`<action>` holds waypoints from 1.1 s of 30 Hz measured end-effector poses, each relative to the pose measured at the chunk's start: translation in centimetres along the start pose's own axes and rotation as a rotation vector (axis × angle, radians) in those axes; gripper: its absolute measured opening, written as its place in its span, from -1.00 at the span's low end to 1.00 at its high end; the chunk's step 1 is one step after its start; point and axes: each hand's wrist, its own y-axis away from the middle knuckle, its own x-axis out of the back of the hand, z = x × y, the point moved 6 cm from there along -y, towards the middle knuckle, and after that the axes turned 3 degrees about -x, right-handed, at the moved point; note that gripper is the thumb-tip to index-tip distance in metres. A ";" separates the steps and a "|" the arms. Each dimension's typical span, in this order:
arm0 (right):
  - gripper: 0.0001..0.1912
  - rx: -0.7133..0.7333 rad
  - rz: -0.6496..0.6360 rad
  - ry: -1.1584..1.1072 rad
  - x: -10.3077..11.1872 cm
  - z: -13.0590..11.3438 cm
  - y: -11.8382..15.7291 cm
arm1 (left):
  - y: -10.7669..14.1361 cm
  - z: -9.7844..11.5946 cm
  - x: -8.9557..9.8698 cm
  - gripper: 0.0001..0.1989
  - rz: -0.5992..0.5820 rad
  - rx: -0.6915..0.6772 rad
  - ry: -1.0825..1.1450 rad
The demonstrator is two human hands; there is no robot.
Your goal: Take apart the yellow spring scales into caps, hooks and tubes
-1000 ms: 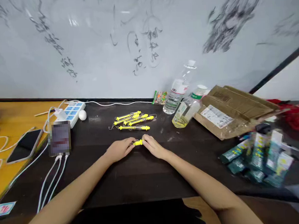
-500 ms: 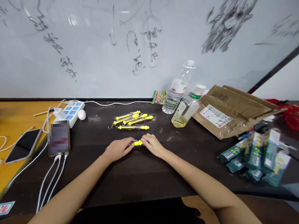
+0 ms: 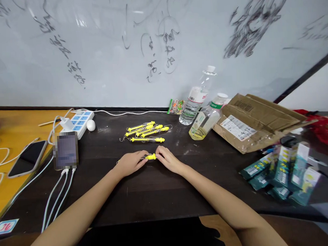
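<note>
Near the middle of the dark table, a tubular spring scale [image 3: 151, 157] with yellow plastic ends lies across both hands. My left hand [image 3: 131, 163] is closed around its clear tube, hiding most of it; a bit of yellow shows past the wrist side. My right hand [image 3: 168, 160] pinches the yellow end on the right between thumb and fingers. Just beyond them, several more spring scales [image 3: 147, 139] lie in a loose pile, their wire hooks sticking out at the ends.
Beyond the pile stand two bottles [image 3: 193, 106], a snack packet [image 3: 175, 106] and a flattened cardboard parcel [image 3: 252, 122]. Green sachets [image 3: 283, 171] cover the right side. To the left are a power strip [image 3: 83, 121], a white ball-shaped object [image 3: 91, 125], a phone [image 3: 28, 158] and cables.
The whole view has shifted slightly. Both hands keep their hold on the spring scale, with hardly any movement at its right end.
</note>
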 end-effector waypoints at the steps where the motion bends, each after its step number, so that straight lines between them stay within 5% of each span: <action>1: -0.79 0.002 -0.002 -0.007 0.0 -0.1 0.0 | 0.0 0.0 0.0 -0.69 -0.001 -0.002 0.003; 17: -0.58 -0.074 -0.020 0.118 -0.4 0.4 -0.1 | 0.0 0.2 0.2 -0.68 0.021 0.003 0.017; 33: -0.78 -0.021 -0.048 0.035 -0.2 -0.6 0.2 | 0.1 0.0 0.5 -0.68 -0.002 0.013 0.032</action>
